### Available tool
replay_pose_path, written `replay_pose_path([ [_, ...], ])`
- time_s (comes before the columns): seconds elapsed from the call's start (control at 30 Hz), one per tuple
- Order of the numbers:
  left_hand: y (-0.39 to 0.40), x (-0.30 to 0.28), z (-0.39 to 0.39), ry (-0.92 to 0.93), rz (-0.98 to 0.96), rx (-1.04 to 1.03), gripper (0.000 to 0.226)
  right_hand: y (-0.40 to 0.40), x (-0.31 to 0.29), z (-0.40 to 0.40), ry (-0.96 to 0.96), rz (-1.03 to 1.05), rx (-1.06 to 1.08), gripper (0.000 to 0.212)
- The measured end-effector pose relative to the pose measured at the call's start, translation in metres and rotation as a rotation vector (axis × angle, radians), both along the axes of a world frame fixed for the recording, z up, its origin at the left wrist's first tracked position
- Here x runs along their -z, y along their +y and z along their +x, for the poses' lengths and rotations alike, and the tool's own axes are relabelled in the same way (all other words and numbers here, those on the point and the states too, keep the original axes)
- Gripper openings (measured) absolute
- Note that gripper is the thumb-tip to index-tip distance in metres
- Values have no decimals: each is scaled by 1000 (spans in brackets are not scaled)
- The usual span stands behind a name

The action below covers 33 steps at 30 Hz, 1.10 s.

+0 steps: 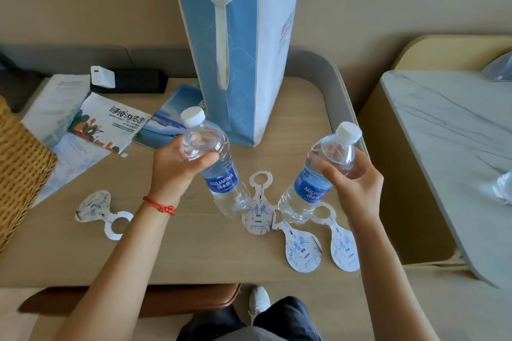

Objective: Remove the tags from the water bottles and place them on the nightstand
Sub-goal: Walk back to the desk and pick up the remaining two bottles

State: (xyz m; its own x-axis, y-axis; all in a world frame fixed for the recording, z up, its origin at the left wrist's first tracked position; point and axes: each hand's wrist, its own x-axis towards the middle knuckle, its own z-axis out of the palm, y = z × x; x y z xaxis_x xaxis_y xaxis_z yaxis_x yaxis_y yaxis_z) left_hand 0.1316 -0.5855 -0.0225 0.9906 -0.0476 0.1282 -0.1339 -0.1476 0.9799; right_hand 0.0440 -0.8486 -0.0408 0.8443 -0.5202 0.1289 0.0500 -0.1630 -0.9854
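With both necks bare, the left bottle (213, 163) leans in my left hand (177, 166) and the right bottle (318, 174) in my right hand (352, 177), fingers curled round each shoulder, caps tilted away, bases toward me over the nightstand (194, 243). Four tags lie there, three (259, 213) just below the bases.

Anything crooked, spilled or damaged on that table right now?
No spill. One tag lies apart at the left, its wide end looking creased, while three tags sit clustered and overlapping near the bottles. The brochures lie fanned unevenly.
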Motion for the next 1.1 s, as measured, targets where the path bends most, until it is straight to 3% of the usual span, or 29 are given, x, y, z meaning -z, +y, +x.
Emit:
replay_pose_path([
  [0.1, 2, -3, -12, 70, -102, 37, 25, 7, -4, -15, -5, 48, -19, 26],
  [0.23, 5, -1, -26, 217, -349, 112, 37, 21, -13, -39, -18, 113, -23, 18],
  [0.37, 11, -2, -37, 294, -444, 206, 46, 38, -19, -64, -43, 154, 28, 18],
  [0.6, 34, -9, -55, 316, -488, 399, 42, 87, -23, -116, -44, 151, 228, 29],
  [0.73, 45, -11, -68, 352, -470, 513, 72, 117, -24, -148, -25, 143, 343, 29],
  [0.9, 46, -8, -88, 442, -457, 648, 72, 148, -27, -192, -8, 133, 495, 28],
  [1.1, 24, -10, -128, 478, -367, 810, 68, 165, -26, -257, 5, 132, 681, 55],
])
